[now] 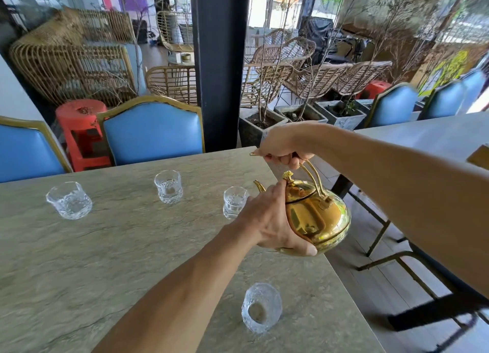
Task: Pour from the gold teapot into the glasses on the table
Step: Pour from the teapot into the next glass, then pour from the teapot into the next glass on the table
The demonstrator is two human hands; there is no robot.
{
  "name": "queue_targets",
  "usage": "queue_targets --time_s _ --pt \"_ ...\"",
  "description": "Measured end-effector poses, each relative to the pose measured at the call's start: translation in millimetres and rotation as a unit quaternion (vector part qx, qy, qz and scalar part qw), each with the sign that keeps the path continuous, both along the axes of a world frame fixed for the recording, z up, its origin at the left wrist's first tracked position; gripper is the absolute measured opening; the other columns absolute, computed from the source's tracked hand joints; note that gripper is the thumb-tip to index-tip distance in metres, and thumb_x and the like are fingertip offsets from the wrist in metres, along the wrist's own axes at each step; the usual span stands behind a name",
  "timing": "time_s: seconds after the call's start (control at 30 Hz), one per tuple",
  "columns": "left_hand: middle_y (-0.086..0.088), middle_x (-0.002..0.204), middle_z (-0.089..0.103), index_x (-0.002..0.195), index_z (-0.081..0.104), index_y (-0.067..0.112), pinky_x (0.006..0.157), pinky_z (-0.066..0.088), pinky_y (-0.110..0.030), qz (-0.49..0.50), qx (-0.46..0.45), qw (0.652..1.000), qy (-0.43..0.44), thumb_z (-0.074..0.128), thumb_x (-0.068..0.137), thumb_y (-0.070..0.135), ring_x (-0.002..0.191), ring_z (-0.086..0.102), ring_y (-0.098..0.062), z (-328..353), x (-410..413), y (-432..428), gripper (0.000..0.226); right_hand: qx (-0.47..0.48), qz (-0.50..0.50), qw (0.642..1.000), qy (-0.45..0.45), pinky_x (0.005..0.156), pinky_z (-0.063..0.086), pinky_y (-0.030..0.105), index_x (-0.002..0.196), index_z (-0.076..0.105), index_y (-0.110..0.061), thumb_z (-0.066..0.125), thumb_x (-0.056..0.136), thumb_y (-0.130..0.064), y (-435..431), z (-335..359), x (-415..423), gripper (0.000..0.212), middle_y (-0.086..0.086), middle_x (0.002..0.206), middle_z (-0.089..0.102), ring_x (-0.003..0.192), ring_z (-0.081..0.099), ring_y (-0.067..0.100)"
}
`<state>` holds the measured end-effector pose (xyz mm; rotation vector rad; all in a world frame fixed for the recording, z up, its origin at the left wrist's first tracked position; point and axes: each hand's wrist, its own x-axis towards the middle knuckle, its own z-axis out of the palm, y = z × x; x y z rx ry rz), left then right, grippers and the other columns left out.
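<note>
Gold, mirror-polished metal: the gold teapot (317, 215) hangs in the air over the right edge of the tabletop (132, 247), tipped spout-first toward the closest glass (234, 203), which stands just left of it. Our right hand (283, 149) is curled tight round the top of the arched handle (313, 175) and carries the weight. Our left hand (270, 220) cups the pot's left flank, thumb hooked beneath, one fingertip pressing the lid knob (288, 176). We judge the pot stiff, slick and fairly heavy if full, so the handle is the place to hold, with the lid pinned so it cannot drop off in the tilt. Whether the wall is hot we cannot tell. The spout (259, 186) is short and thin, so it should sit right over a rim. Three more wait: the middle glass (168, 186) and far glass (69, 199) further left of the teapot, the front glass (262, 314) nearer us than it. All look thick, cut and breakable.
</note>
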<state>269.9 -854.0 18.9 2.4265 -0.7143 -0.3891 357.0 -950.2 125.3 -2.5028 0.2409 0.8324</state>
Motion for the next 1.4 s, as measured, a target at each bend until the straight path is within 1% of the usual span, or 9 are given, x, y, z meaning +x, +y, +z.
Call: queue_targets --time_s 0.17,0.33,0.5,0.63,0.87,0.97,1.2,1.27,1.4 --pt "-0.013 0.161 0.042 0.161 0.015 0.01 0.121 0.033 -0.054 -0.018 0.083 0.993 -0.081 0.09 0.058 0.074 0.144 0.047 -0.034 22 -22 -11 0.143 0.054 -0.031 0.996 -0.068 0.038 0.025 0.017 0.065 0.047 -0.014 0.045 0.1 -0.028 -21 19 -36 0.038 -0.001 0.05 0.036 0.036 0.026 0.011" --pt "-0.018 0.167 0.033 0.165 0.004 0.008 0.122 0.031 -0.053 -0.027 0.141 0.98 -0.135 0.089 0.056 0.078 0.149 0.042 -0.037 41 -50 -17 0.155 0.108 -0.053 0.984 -0.128 0.039 0.028 0.019 0.067 0.051 -0.011 0.055 0.097 -0.031 -39 41 -83 0.036 -0.001 0.049 0.039 0.039 0.031 0.012" --pt "-0.018 0.165 0.034 0.163 0.008 0.008 0.123 0.029 -0.054 -0.021 0.143 0.978 -0.151 0.09 0.055 0.078 0.148 0.042 -0.038 47 -89 -19 0.153 0.118 -0.067 0.982 -0.135 0.039 0.027 0.018 0.067 0.052 -0.011 0.056 0.097 -0.03 -40 51 -125 0.035 0.0 0.05 0.039 0.038 0.029 0.012" --pt "-0.017 0.162 0.035 0.162 0.009 0.007 0.119 0.034 -0.054 -0.022 0.152 0.975 -0.16 0.09 0.053 0.078 0.146 0.044 -0.037 42 -122 -18 0.153 0.134 -0.07 0.982 -0.115 0.041 0.025 0.019 0.071 0.052 -0.013 0.055 0.098 -0.033 -40 46 -155 0.033 0.0 0.052 0.038 0.039 0.028 0.012" --pt "-0.019 0.163 0.033 0.162 0.006 0.006 0.118 0.037 -0.056 -0.042 0.17 0.972 -0.156 0.088 0.052 0.08 0.144 0.044 -0.038 26 -170 -18 0.156 0.145 -0.096 0.98 -0.099 0.04 0.027 0.019 0.077 0.055 -0.011 0.058 0.095 -0.037 -46 25 -205 0.032 -0.001 0.052 0.041 0.038 0.03 0.012" --pt "-0.018 0.167 0.028 0.164 0.003 0.006 0.121 0.034 -0.058 -0.049 0.17 0.975 -0.137 0.088 0.053 0.079 0.149 0.039 -0.036 21 -188 -16 0.158 0.139 -0.086 0.981 -0.1 0.039 0.029 0.019 0.076 0.055 -0.01 0.056 0.097 -0.038 -45 19 -223 0.034 0.0 0.055 0.041 0.039 0.031 0.012" --pt "-0.015 0.17 0.025 0.165 0.004 0.006 0.124 0.029 -0.052 -0.044 0.106 0.991 -0.069 0.091 0.057 0.074 0.153 0.035 -0.035 4 -216 -13 0.154 0.067 -0.058 0.995 -0.056 0.04 0.034 0.024 0.09 0.06 -0.003 0.055 0.097 -0.042 -31 4 -235 0.04 0.006 0.061 0.045 0.044 0.037 0.016" --pt "-0.014 0.171 0.026 0.166 0.001 0.007 0.125 0.028 -0.052 -0.041 0.088 0.994 -0.049 0.091 0.058 0.073 0.154 0.034 -0.033 -1 -221 -11 0.155 0.05 -0.046 0.997 -0.042 0.039 0.034 0.024 0.087 0.058 -0.003 0.053 0.099 -0.04 -26 -2 -235 0.039 0.006 0.062 0.045 0.044 0.037 0.016" --pt "-0.014 0.17 0.029 0.165 0.006 0.008 0.125 0.029 -0.054 -0.031 0.06 0.997 -0.022 0.092 0.058 0.072 0.154 0.036 -0.033 -11 -227 -8 0.152 0.031 -0.043 0.998 -0.018 0.037 0.031 0.021 0.078 0.055 -0.006 0.051 0.101 -0.036 -15 -11 -237 0.038 0.004 0.056 0.042 0.04 0.032 0.015"
